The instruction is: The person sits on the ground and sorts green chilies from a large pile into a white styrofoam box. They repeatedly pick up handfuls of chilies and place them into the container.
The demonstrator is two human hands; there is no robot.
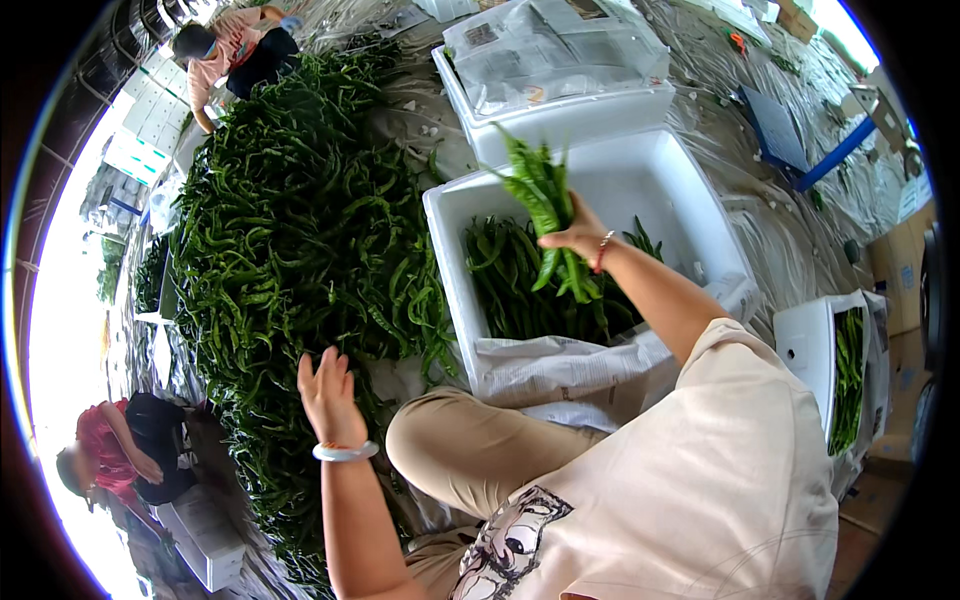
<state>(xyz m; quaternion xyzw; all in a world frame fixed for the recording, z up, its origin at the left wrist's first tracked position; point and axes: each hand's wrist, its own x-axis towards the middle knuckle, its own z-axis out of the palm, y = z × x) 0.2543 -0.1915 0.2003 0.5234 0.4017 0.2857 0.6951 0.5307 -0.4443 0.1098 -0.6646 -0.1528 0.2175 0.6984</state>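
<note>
My right hand (581,229) grips a bunch of long green chili peppers (536,184) above a white foam box (667,172). Inside that box, more green peppers (510,292) lie in rows over part of the bottom. Printed newspaper (555,367) drapes over its near wall. My left hand (330,397), fingers apart and holding nothing, is over the near edge of a large heap of green peppers (300,247). A pale bangle circles the left wrist; a red cord and a beaded bracelet are on the right.
Behind the box stands another foam box (570,112) topped with newspaper. A pepper-filled foam box (847,375) is at right, near a blue-framed platform (780,135). One person (232,52) bends at the heap's far end; another (112,450) sits at left by a white box (202,532).
</note>
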